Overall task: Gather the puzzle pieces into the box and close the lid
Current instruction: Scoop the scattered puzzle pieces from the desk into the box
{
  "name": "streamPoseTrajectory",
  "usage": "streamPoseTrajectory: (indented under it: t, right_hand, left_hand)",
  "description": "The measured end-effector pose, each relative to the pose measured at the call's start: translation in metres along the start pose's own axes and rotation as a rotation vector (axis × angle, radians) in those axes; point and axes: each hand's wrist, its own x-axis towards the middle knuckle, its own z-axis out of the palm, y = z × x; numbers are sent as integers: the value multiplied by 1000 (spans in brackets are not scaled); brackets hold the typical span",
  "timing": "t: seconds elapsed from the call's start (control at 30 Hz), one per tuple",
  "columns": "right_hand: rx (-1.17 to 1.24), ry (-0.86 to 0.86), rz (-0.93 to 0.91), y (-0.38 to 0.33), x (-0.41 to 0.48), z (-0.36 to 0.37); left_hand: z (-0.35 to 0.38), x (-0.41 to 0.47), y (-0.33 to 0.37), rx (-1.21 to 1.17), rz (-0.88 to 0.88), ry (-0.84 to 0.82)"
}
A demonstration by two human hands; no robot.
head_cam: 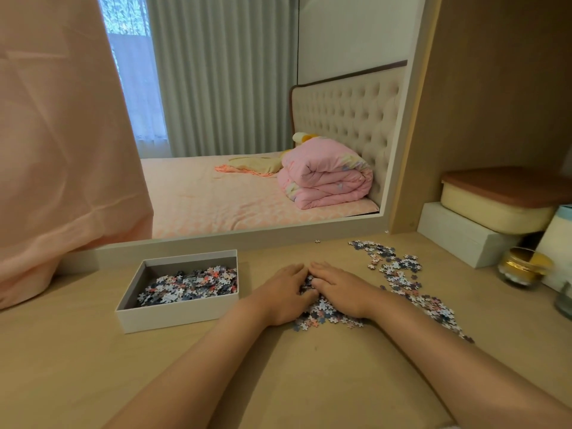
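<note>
Box [176, 314] lengthwise left-right, left hand [280, 294] and right hand [339, 289] pressed flat together over puzzle pieces [325, 318]

Legible markings: none.
The white box [176, 314], the cream container [492, 212], the white block [458, 239] beneath it and the jar [523, 267] present plain surfaces. The print on the puzzle pieces [399, 267] is too small to resolve into characters.
</note>
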Motion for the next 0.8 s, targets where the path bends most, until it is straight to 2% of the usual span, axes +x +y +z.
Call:
streamPoseTrajectory:
  t: [0.17, 0.3, 0.37, 0.5, 0.63, 0.8]
  right_hand:
    - [40, -7, -27, -25, -20, 17]
    - [282, 10, -37, -45, -34, 21]
    - [321, 70, -22, -52, -43, 15]
    - [128, 207, 55, -50, -62, 9]
    - [-126, 92, 196, -55, -75, 30]
    - [-110, 63, 89, -85, -74, 48]
  left_hand:
    - [-4, -39, 2, -36, -25, -22]
    - [-12, -68, -1, -133, -23, 24]
    - [-18, -84, -1, -101, -48, 41]
    - [-34, -112, -1, -85, 19, 182]
    - [-42, -131, -10, -173, 45, 319]
    - [-37, -143, -23, -142, 90, 427]
